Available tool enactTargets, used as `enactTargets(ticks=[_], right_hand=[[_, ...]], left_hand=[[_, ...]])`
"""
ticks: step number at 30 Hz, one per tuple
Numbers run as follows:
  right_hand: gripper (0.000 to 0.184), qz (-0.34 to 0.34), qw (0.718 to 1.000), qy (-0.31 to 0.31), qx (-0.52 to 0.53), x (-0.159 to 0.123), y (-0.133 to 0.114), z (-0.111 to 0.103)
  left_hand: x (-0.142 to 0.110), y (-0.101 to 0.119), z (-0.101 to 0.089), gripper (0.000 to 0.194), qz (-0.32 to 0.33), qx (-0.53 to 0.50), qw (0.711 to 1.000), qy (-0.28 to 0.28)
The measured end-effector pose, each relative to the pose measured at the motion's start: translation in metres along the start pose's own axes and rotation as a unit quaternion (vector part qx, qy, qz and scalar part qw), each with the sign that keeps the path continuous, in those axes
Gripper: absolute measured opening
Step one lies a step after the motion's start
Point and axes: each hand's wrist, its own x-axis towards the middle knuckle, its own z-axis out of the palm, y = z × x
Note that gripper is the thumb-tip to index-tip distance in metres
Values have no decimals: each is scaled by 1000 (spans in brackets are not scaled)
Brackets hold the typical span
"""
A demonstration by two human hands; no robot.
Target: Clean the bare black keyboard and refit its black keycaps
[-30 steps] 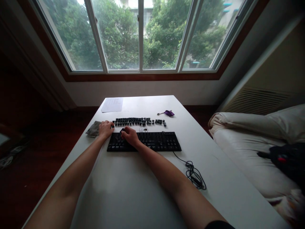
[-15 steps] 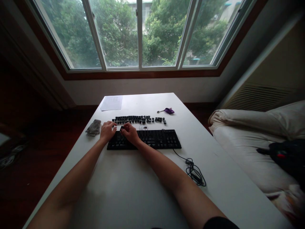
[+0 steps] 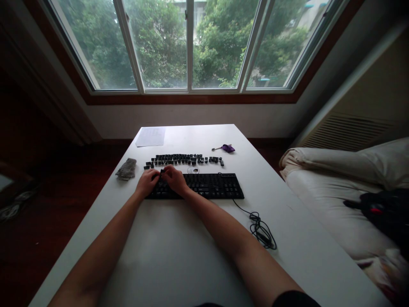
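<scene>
Left hand [image 3: 148, 181] and right hand [image 3: 175, 179] sit close together at the left end of the keyboard [image 3: 214, 186], near loose keycaps [image 3: 174, 157], the right pinching a small dark piece [image 3: 162, 171], the left curled, contents indeterminable.

1. I could pass over the smooth white tabletop [image 3: 166, 247] nearest me
2. Loose black plastic keycaps [image 3: 179, 161] bar me beyond the long black keyboard [image 3: 217, 187]
3. Coiled black cable [image 3: 263, 239] obstructs my right

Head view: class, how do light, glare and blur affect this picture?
Head view: daylight from the window, corners dark; head view: pale glare across the far end of the white table; head view: soft, stretched edges; head view: lettering on the black keyboard too small to read.
</scene>
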Motion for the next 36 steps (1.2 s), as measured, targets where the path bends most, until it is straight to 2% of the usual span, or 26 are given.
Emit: enactTargets(ticks=[5,10,13,20,24,29,36], right_hand=[[15,-2,999,-13,-42,1,0,0],[15,4,1000,-7,-24,0,-1,1],[15,3,999,-30,-34,0,-1,2],[13,-82,984,-93,-125,-3,-14,1],[16,-120,977,-90,-150,-7,-21,0],[7,-41,992,-39,-108,-5,-17,-1],[7,59,998,30,18,2,-11,-8]], left_hand=[[-1,-4,2,19,5,-4,1000,5],[-2,-4,3,20,11,-9,1000,10],[-2,-6,4,20,9,-14,1000,13],[-3,-9,4,28,6,-27,999,16],[-4,-8,4,29,6,-36,999,21],[-4,-7,3,22,13,-43,999,28],[-4,-2,2,21,10,-54,998,30]])
